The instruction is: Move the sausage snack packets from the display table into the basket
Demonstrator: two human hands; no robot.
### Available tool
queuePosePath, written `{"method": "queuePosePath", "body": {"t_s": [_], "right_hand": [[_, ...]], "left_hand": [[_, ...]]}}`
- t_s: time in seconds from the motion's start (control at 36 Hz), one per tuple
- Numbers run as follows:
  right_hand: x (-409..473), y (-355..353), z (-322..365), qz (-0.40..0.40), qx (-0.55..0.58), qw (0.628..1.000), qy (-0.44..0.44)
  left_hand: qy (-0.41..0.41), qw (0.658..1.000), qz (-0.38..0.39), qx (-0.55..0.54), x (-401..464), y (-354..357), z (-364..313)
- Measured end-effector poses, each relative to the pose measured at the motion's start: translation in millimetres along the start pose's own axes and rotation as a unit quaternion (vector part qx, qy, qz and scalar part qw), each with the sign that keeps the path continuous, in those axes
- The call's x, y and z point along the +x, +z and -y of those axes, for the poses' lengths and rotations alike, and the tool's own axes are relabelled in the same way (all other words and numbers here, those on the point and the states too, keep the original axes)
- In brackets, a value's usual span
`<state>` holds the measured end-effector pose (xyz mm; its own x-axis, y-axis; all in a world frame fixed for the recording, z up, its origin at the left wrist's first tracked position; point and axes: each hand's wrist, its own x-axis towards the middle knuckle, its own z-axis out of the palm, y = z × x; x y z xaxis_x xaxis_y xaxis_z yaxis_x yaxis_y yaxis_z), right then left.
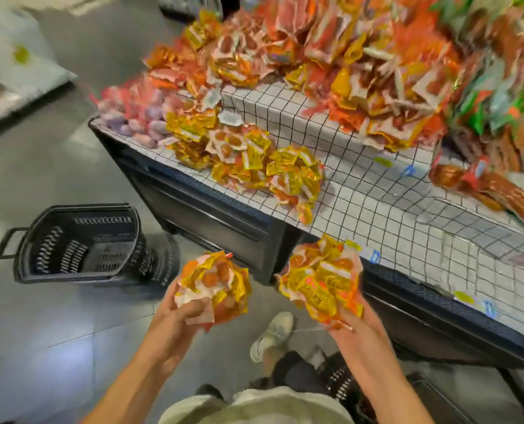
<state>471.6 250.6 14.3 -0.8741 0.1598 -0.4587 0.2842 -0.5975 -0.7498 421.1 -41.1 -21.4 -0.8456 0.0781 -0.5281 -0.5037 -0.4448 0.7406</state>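
Hands (175, 313) (350, 316) grip crumpled packet bunches (216, 283) (320, 280), no clear axis.

Bare forearms, pale beige top (254, 405), dark trousers (297, 374), off-white sneaker (273, 335)

Our two bare forearms reach forward and up from the bottom of the view, angled slightly apart. Our left hand (178, 313) is raised at mid-height, thumb toward us, its fingers (193, 309) curled round a bunch of sausage snack packets (216, 284). Our right hand (358, 313) is held at about the same height, well apart from the left, palm turned up and inward, cradling and gripping a second, larger bunch (321, 283) that hides most of its fingers. Both wrists are nearly straight. Below, one of our legs is bent, foot planted on the floor.
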Motion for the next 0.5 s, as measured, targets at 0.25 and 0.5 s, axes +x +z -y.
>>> {"method": "queuePosePath", "body": {"t_s": [0.25,0.5], "right_hand": [[83.7,-9.1,61.7,-0.02,-0.015,1.0,0.009],[159.4,-18.1,111.8,-0.081,-0.032,0.996,0.032]], "left_hand": [[0.01,0.999,0.015,0.031,73.7,87.8,-53.3],[0.024,0.993,0.078,0.08,163.0,183.5,-112.5]]}}
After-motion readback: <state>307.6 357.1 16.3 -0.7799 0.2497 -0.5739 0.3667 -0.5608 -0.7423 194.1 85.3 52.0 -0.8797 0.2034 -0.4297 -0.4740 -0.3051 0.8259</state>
